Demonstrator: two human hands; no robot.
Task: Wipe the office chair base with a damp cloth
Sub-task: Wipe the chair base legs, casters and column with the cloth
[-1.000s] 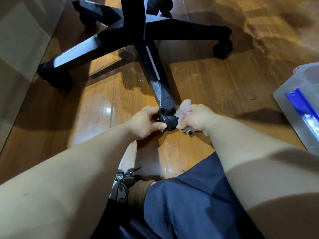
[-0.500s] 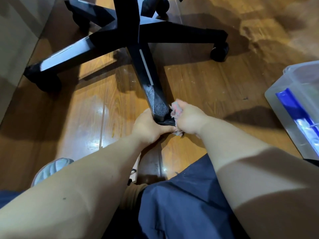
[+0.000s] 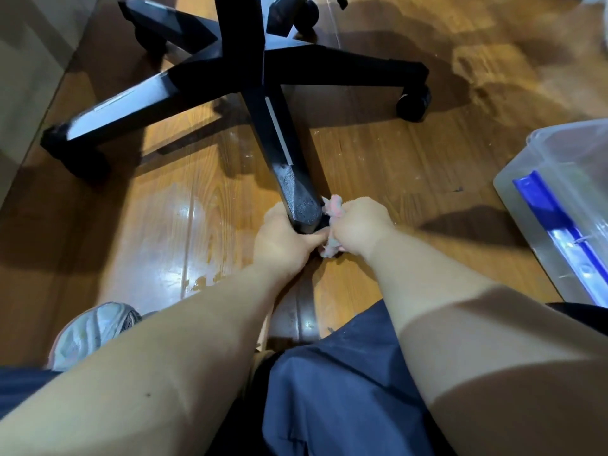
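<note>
- Glossy wooden floor [image 3: 378, 153] fills the frame; a clear plastic bin [image 3: 559, 199] sits at the right edge.
- A second ago the left hand [image 3: 283, 238] pinched the caster; now it is wrapped around the near leg's tip, hiding it — steadying, I judge.
- Right hand [image 3: 360, 225] is fisted on one pink cloth [image 3: 334, 205], pressed beside that tip.
- One black chair base [image 3: 263, 77]: five legs, four casters visible.

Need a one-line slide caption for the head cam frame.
Left hand grips the tip of the nearest chair base leg while the right hand presses a pink cloth against its side.
</note>
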